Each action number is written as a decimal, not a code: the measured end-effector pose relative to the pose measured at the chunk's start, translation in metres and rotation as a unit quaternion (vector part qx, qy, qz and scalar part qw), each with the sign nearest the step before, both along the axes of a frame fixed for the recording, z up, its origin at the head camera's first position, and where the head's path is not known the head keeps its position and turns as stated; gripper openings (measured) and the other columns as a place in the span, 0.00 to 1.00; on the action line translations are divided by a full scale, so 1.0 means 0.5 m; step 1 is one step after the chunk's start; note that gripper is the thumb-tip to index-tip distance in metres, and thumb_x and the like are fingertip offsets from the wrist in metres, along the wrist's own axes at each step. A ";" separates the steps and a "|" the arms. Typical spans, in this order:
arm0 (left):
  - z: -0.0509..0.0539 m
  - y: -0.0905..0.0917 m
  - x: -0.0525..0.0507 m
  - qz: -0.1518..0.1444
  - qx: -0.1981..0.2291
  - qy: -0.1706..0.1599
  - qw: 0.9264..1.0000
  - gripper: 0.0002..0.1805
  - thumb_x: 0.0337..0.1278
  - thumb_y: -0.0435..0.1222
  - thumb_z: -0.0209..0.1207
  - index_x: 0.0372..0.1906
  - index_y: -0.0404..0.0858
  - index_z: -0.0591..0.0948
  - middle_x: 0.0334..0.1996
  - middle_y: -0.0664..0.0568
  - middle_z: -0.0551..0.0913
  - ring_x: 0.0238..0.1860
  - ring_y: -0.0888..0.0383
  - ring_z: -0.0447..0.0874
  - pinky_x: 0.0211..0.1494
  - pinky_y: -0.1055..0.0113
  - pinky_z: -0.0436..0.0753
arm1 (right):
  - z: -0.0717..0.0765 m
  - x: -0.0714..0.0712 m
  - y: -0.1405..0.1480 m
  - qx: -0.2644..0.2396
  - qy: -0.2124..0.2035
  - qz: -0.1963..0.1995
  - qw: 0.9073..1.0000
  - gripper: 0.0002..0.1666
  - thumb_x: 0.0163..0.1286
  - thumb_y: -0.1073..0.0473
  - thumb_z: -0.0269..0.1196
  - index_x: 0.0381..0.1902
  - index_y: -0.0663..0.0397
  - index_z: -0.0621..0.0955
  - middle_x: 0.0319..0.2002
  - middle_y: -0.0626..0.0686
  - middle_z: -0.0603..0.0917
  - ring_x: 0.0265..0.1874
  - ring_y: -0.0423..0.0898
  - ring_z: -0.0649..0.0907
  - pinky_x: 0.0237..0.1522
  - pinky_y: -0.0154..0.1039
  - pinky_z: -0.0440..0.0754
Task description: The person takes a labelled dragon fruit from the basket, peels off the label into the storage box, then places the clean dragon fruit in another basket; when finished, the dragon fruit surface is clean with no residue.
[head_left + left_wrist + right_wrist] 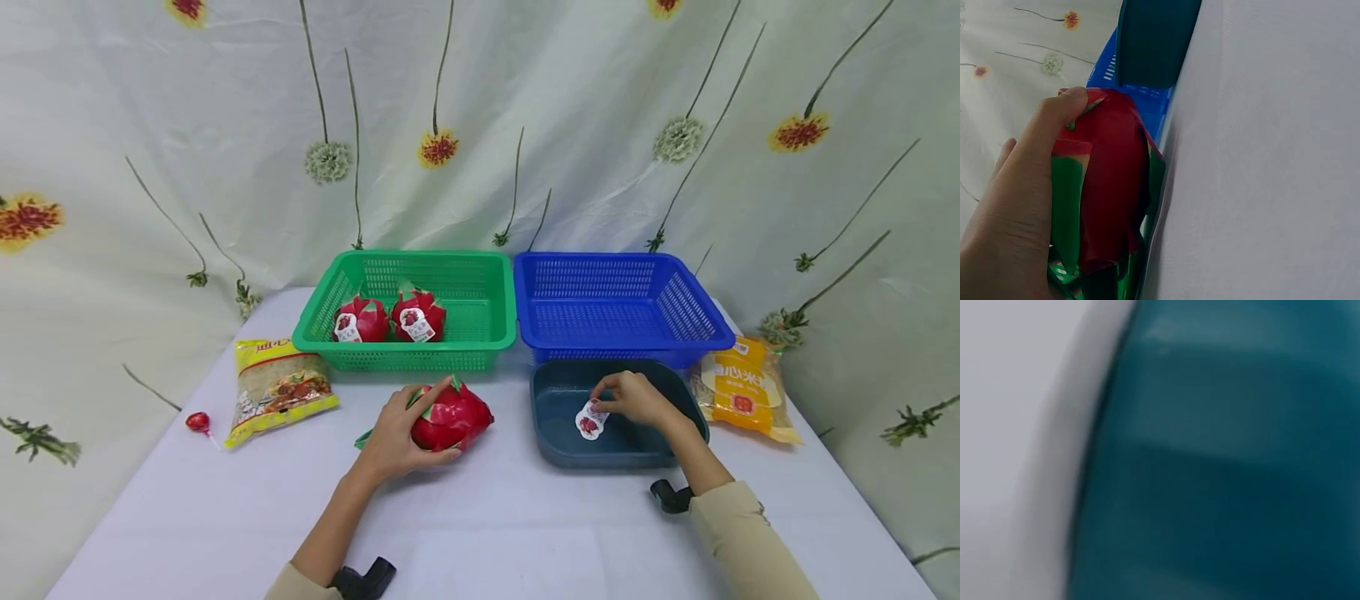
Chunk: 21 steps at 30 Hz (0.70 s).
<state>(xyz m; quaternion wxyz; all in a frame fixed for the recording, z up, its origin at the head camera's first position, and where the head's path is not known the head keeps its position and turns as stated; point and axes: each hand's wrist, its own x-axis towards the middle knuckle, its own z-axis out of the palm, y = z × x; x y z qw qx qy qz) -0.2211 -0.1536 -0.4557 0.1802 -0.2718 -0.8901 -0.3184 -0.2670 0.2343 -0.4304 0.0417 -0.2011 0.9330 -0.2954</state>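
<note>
In the head view my left hand (401, 437) grips a red dragon fruit (456, 417) with green tips on the white table, in front of the green basket. The left wrist view has the fruit (1113, 181) close up, the thumb and palm of the hand (1019, 200) against its side. My right hand (637, 398) pinches a white sticker with a red fruit picture (590, 422) over the dark teal tray (600, 458). Only the blurred tray wall (1210, 487) fills the right wrist view; the hand is hidden there.
The green basket (412, 358) holds two labelled dragon fruits (418, 317). Beside it stands a blue basket (622, 343), behind the tray. A yellow noodle packet (281, 387) and a red lollipop (198, 422) lie left, an orange grain bag (745, 389) right.
</note>
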 end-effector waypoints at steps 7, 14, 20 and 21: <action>-0.003 -0.002 0.003 0.003 -0.003 0.009 1.000 0.52 0.29 0.55 0.73 0.68 0.59 0.61 0.54 0.48 0.69 0.55 0.49 0.66 0.40 0.55 0.81 | -0.008 0.010 -0.006 0.076 0.013 0.017 0.997 0.25 0.48 0.47 0.72 0.42 0.55 0.84 0.20 0.45 0.73 0.17 0.38 0.63 0.20 0.32 0.61; -0.004 -0.001 0.003 0.006 -0.002 0.003 1.000 0.53 0.28 0.55 0.72 0.68 0.61 0.61 0.54 0.48 0.69 0.55 0.50 0.66 0.41 0.54 0.81 | -0.001 0.032 -0.012 0.126 -0.007 -0.001 0.992 0.35 0.49 0.45 0.71 0.53 0.55 0.80 0.14 0.44 0.60 0.15 0.39 0.59 0.18 0.33 0.58; -0.007 0.000 -0.001 0.008 -0.007 -0.002 1.000 0.53 0.30 0.56 0.72 0.69 0.61 0.59 0.55 0.48 0.68 0.56 0.51 0.65 0.41 0.55 0.81 | -0.001 0.039 -0.012 0.143 -0.022 -0.015 0.989 0.41 0.51 0.40 0.68 0.60 0.54 0.75 0.13 0.44 0.54 0.12 0.39 0.55 0.16 0.33 0.54; -0.007 0.000 -0.001 0.009 -0.007 -0.004 1.000 0.53 0.29 0.55 0.72 0.69 0.62 0.59 0.55 0.49 0.68 0.56 0.51 0.65 0.41 0.55 0.81 | -0.002 0.039 -0.011 0.146 -0.015 -0.017 0.989 0.42 0.51 0.39 0.68 0.60 0.54 0.74 0.13 0.44 0.53 0.13 0.39 0.55 0.16 0.33 0.54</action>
